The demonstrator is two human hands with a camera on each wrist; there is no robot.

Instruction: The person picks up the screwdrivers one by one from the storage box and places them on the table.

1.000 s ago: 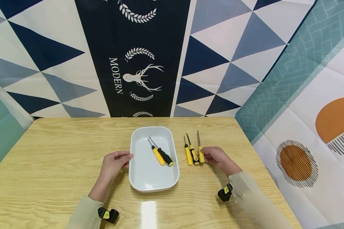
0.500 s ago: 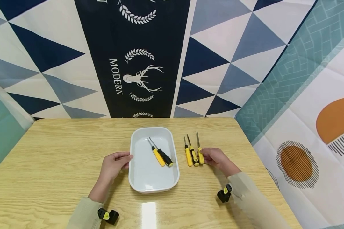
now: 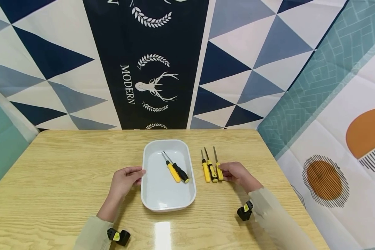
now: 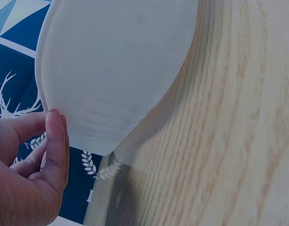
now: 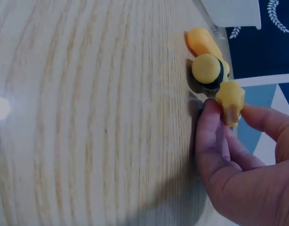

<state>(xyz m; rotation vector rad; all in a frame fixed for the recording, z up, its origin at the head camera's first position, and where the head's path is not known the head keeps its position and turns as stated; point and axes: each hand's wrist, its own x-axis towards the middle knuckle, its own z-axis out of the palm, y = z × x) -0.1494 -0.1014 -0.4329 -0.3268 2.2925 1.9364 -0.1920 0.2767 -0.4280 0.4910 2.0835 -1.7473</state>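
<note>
My left hand (image 3: 123, 181) pinches the left rim of a white plastic tray (image 3: 168, 210), thumb on top and fingers below the edge. Inside the tray lie two screwdrivers side by side, a yellow-handled one (image 3: 174, 173) and a black-handled one (image 3: 182, 173). To the tray's right, my right hand (image 3: 237, 174) holds a third screwdriver (image 3: 219, 172) by its yellow handle between thumb and fingers. Just left of it rest a slim yellow screwdriver (image 3: 206, 172) and a yellow-and-black one (image 3: 212, 173). The right wrist view shows the held handle's end (image 5: 230, 98) close beside theirs.
Everything stands on a light wooden table (image 3: 65, 173). Behind its far edge hangs a patterned cloth (image 3: 156, 86), and another covers the right side (image 3: 325, 180). Each sleeve carries a small black wrist camera (image 3: 244, 212).
The screwdriver in my right hand has turned slightly, its tip shifting left and a little toward me. My left hand and the tray hold still; the head view has shifted slightly.
</note>
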